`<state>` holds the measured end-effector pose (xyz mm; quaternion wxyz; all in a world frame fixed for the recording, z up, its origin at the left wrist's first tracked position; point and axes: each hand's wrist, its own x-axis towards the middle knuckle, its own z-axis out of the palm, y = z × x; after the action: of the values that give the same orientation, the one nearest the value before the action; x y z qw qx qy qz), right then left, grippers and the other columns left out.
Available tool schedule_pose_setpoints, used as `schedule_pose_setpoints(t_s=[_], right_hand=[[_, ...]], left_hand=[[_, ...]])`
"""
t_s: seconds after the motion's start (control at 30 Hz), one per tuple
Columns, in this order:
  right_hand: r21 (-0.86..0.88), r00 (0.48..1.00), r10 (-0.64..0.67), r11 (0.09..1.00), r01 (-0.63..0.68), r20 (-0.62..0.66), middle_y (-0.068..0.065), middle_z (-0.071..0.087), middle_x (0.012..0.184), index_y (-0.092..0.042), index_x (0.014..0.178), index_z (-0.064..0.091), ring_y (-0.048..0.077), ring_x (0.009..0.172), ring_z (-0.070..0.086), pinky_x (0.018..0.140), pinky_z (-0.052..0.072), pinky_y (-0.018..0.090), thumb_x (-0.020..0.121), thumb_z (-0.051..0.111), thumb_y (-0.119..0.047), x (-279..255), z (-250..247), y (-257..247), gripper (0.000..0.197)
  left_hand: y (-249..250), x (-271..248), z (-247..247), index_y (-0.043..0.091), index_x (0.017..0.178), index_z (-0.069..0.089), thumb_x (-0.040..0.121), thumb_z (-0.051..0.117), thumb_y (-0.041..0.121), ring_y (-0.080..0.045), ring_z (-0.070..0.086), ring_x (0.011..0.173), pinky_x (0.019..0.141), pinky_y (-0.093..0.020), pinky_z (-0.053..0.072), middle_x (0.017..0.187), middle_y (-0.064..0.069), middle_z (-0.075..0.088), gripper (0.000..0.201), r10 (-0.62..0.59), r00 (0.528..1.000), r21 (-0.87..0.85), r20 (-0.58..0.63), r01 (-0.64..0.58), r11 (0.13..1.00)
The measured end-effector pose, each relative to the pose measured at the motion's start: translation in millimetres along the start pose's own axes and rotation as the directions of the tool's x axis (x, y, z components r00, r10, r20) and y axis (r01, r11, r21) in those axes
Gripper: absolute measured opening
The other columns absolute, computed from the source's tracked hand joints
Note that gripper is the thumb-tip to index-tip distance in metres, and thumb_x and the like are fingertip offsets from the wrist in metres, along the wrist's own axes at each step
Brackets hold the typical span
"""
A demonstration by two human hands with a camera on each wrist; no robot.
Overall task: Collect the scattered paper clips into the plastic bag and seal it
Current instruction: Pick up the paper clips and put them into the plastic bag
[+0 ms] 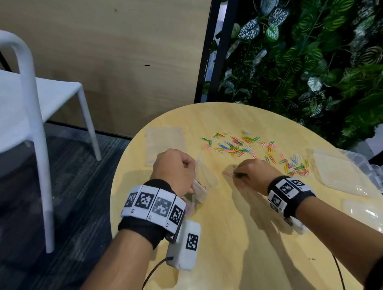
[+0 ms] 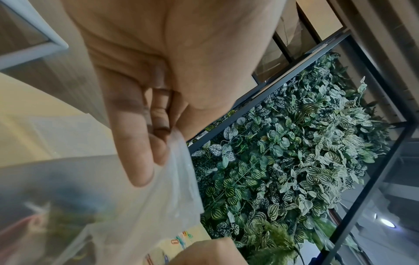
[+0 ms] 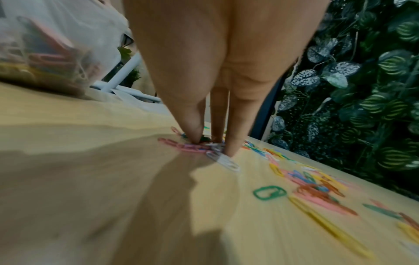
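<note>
My left hand (image 1: 176,169) pinches the rim of a clear plastic bag (image 1: 203,181), which hangs above the round wooden table (image 1: 242,245) with several coloured clips inside. In the left wrist view, curled fingers (image 2: 136,143) grip the bag's film (image 2: 158,206). My right hand (image 1: 254,174) reaches down to the table just right of the bag. Its fingertips (image 3: 192,134) close on a small bunch of pink, green and white paper clips (image 3: 195,147). Many more coloured clips (image 1: 239,143) lie scattered beyond and right of that hand. The bag (image 3: 45,50) shows at upper left in the right wrist view.
Another flat clear bag (image 1: 164,145) lies at the table's far left. Clear plastic boxes (image 1: 345,172) sit along the right edge. A white chair (image 1: 26,95) stands to the left on dark carpet. A wall of green leaves (image 1: 316,39) rises behind the table.
</note>
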<state>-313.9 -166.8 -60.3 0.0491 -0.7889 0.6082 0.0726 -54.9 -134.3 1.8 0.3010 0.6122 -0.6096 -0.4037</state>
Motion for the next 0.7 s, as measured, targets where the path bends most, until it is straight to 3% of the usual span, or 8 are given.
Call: schedule_pose_setpoints(t_s=[0.13,0.23,0.33,0.4,0.43,0.57,0.63,0.7], right_hand=[[0.091,0.982,0.188,0.978,-0.186,-0.015,0.005,0.073,0.097,-0.016,0.101,0.076,0.021,0.089,0.066,0.078,0.051,0.026,0.089,0.059,-0.011,-5,-6,10,0.022],[0.461,0.879,0.469,0.800,-0.383,-0.084,0.002,0.074,0.088,-0.012,0.094,0.078,0.017,0.079,0.065,0.070,0.046,0.021,0.084,0.070,-0.016,-16,-8,25,0.013],[0.922,0.767,0.634,0.233,-0.310,0.098,0.010,0.075,0.084,-0.008,0.083,0.078,0.024,0.083,0.070,0.078,0.059,0.030,0.079,0.076,-0.013,-32,-13,32,0.007],[0.982,0.779,0.598,-0.136,-0.130,0.187,0.020,0.071,0.086,0.003,0.081,0.073,0.029,0.084,0.068,0.074,0.060,0.027,0.082,0.069,0.000,-43,-28,22,0.004],[0.968,0.799,0.564,-0.233,-0.087,0.208,0.020,0.069,0.087,0.006,0.082,0.069,0.027,0.082,0.067,0.072,0.060,0.025,0.084,0.065,0.004,-49,-38,14,0.005],[0.947,0.888,0.413,-0.315,-0.068,0.202,0.018,0.069,0.089,0.009,0.091,0.066,0.020,0.078,0.068,0.077,0.059,0.024,0.086,0.062,0.006,-63,-68,-27,0.008],[0.960,0.906,0.373,-0.261,-0.104,0.199,0.016,0.069,0.084,0.007,0.087,0.067,0.019,0.072,0.069,0.075,0.060,0.025,0.084,0.064,0.006,-66,-69,-45,0.004],[0.983,0.910,0.377,-0.126,-0.134,0.173,0.017,0.069,0.082,0.006,0.084,0.068,0.023,0.071,0.068,0.075,0.060,0.028,0.082,0.068,0.005,-66,-64,-61,0.002]], left_hand=[[6,-3,3,0.003,0.082,0.076,0.096,0.059,0.012,-0.025,0.072,0.050,0.055,-0.039,0.063,0.071,-0.006,0.072,0.024,0.003,1.000,-0.006,0.023,-0.003,1.000],[11,-5,8,0.000,0.082,0.075,0.096,0.057,0.009,-0.028,0.073,0.054,0.058,-0.041,0.063,0.071,-0.011,0.073,0.025,0.021,0.999,-0.005,0.040,-0.020,1.000],[15,-4,15,-0.002,0.081,0.075,0.096,0.056,0.006,-0.028,0.073,0.054,0.059,-0.043,0.063,0.070,-0.012,0.073,0.026,0.020,0.998,-0.012,0.053,-0.019,1.000],[19,-3,22,-0.005,0.083,0.074,0.096,0.054,0.005,-0.028,0.073,0.053,0.059,-0.044,0.063,0.073,-0.017,0.074,0.026,0.022,0.998,-0.011,0.059,-0.021,1.000],[21,-2,26,-0.007,0.084,0.073,0.096,0.054,0.005,-0.028,0.072,0.052,0.058,-0.044,0.063,0.075,-0.020,0.075,0.026,0.022,0.998,-0.013,0.060,-0.022,1.000],[30,-4,45,-0.012,0.087,0.071,0.096,0.055,0.007,-0.026,0.072,0.049,0.057,-0.045,0.063,0.076,-0.022,0.075,0.026,0.023,0.997,-0.029,0.073,-0.021,0.999],[34,-6,52,-0.011,0.086,0.072,0.096,0.056,0.007,-0.025,0.072,0.049,0.057,-0.045,0.063,0.075,-0.021,0.075,0.025,0.026,0.996,-0.043,0.080,-0.022,0.999],[37,-8,54,-0.009,0.085,0.073,0.095,0.058,0.006,-0.024,0.073,0.050,0.058,-0.044,0.063,0.074,-0.019,0.075,0.023,0.028,0.996,-0.056,0.082,-0.023,0.998]])
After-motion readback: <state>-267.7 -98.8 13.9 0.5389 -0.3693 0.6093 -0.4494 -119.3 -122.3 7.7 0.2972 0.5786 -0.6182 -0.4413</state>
